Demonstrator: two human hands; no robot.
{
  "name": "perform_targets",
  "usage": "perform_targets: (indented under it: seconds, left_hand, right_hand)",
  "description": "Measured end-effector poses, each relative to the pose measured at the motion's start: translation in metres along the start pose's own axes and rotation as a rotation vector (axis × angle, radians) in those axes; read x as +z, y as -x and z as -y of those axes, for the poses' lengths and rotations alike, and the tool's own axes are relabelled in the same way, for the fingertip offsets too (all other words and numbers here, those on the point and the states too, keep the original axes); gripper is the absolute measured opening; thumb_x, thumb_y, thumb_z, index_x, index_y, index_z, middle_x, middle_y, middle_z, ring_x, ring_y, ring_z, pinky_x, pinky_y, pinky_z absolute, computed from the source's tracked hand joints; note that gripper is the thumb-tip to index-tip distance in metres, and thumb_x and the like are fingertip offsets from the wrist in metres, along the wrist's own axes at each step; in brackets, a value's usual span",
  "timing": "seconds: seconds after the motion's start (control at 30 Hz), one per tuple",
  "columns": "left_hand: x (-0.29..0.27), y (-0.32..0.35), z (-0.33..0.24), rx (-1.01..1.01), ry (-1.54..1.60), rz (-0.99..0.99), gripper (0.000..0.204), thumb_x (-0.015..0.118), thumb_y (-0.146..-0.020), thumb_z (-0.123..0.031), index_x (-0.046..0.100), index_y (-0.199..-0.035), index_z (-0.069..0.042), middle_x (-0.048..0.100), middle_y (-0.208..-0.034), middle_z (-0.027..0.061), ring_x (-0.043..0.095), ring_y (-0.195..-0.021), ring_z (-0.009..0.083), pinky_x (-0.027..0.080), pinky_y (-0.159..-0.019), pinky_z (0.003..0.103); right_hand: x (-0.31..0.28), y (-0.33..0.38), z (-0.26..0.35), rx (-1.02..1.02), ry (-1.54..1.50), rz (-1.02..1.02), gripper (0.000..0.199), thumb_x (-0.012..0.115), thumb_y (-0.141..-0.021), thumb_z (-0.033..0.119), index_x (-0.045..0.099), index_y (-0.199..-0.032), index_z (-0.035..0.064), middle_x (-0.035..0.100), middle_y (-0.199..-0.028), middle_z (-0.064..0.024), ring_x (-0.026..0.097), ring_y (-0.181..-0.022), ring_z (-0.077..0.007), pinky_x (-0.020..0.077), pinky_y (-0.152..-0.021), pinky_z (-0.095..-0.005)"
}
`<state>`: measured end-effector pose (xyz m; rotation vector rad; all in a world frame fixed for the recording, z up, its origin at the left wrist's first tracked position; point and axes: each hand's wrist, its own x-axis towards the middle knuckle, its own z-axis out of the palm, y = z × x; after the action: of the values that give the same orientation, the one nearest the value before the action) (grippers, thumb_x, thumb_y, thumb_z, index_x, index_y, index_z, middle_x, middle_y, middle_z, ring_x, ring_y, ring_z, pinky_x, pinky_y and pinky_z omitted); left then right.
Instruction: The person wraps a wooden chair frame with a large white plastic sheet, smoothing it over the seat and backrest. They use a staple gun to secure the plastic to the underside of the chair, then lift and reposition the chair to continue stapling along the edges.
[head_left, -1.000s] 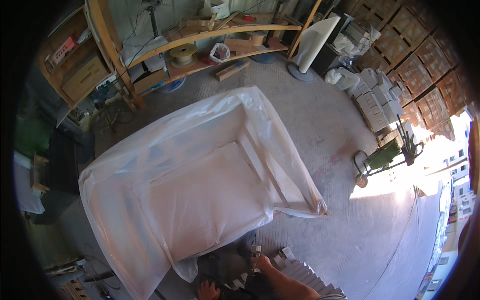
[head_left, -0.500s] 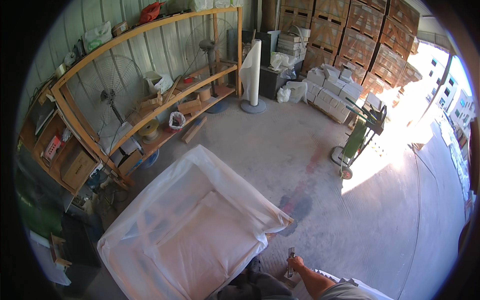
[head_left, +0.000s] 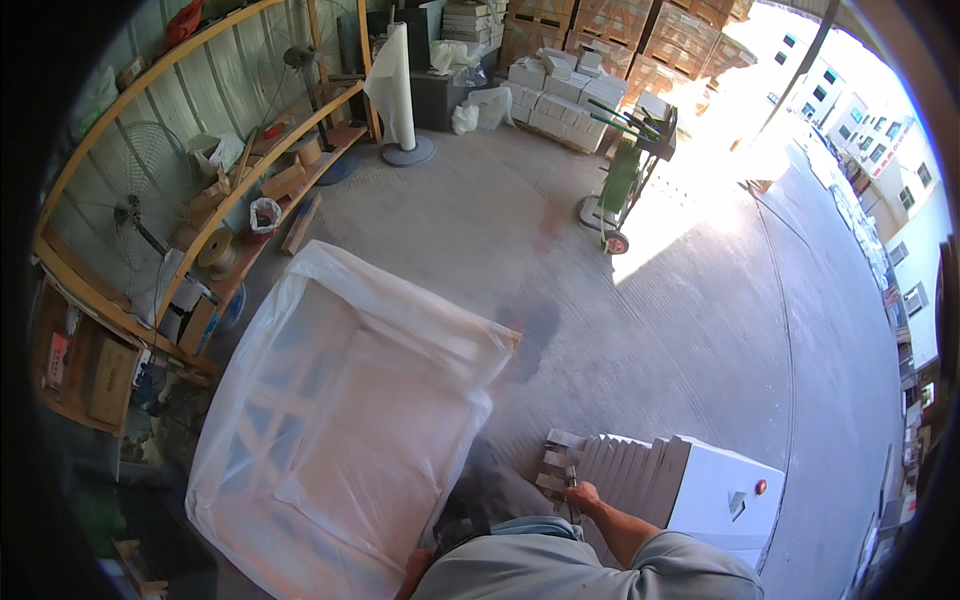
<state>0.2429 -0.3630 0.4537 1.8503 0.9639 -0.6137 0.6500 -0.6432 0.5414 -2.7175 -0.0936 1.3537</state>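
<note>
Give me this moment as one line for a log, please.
right hand: on stacked white panels | left hand: at plastic-wrapped frame, grip unclear | floor: concrete

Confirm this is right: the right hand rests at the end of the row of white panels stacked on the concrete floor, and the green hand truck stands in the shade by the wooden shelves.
Not quite. The right hand is at the end of the white panels, but the green hand truck stands at the edge of the sunlit patch, across the floor from the wooden shelves. The head view shows it.
</note>
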Motion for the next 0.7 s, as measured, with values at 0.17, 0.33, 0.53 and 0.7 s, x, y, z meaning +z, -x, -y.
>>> perform_targets:
  seconds: [0.17, 0.33, 0.53, 0.7]
  left_hand:
    - [0.010, 0.001, 0.008, 0.023, -0.007, 0.063, 0.041, 0.055, -0.088, -0.046, 0.070, -0.091, -0.008, 0.067, -0.093, 0.0213, 0.065, -0.087, 0.0419, 0.050, -0.074, 0.052]
    - [0.008, -0.011, -0.001, 0.058, -0.007, 0.063, 0.042, 0.054, -0.088, -0.046, 0.070, -0.088, -0.008, 0.067, -0.089, 0.0211, 0.066, -0.084, 0.0418, 0.051, -0.072, 0.052]
    - [0.006, -0.033, -0.022, 0.084, -0.017, 0.029, 0.043, 0.053, -0.089, -0.047, 0.071, -0.085, -0.008, 0.068, -0.085, 0.0209, 0.066, -0.081, 0.0416, 0.051, -0.070, 0.051]
    - [0.001, -0.052, -0.075, 0.089, -0.040, -0.032, 0.045, 0.052, -0.089, -0.048, 0.071, -0.081, -0.008, 0.068, -0.082, 0.0207, 0.067, -0.078, 0.0415, 0.051, -0.068, 0.051]
  right_hand:
    - [0.017, 0.019, -0.016, -0.064, 0.007, 0.076, 0.042, 0.062, -0.082, 0.041, 0.073, -0.091, 0.0022, 0.071, -0.087, -0.0176, 0.071, -0.082, -0.0312, 0.0565, -0.073, -0.0384]
    - [0.004, 0.012, -0.001, 0.097, -0.138, 0.042, 0.041, 0.061, -0.083, 0.040, 0.072, -0.093, 0.0019, 0.072, -0.091, -0.0198, 0.071, -0.084, -0.0339, 0.0570, -0.075, -0.0393]
    - [-0.039, -0.031, 0.007, -0.187, 0.113, 0.006, 0.037, 0.061, -0.081, 0.037, 0.073, -0.090, 0.0037, 0.072, -0.088, -0.0199, 0.071, -0.082, -0.0340, 0.0567, -0.074, -0.0405]
    - [-0.095, -0.083, 0.012, -0.199, 0.004, -0.001, 0.036, 0.056, -0.085, 0.037, 0.073, -0.087, 0.0057, 0.071, -0.085, -0.0201, 0.071, -0.082, -0.0335, 0.0564, -0.073, -0.0418]
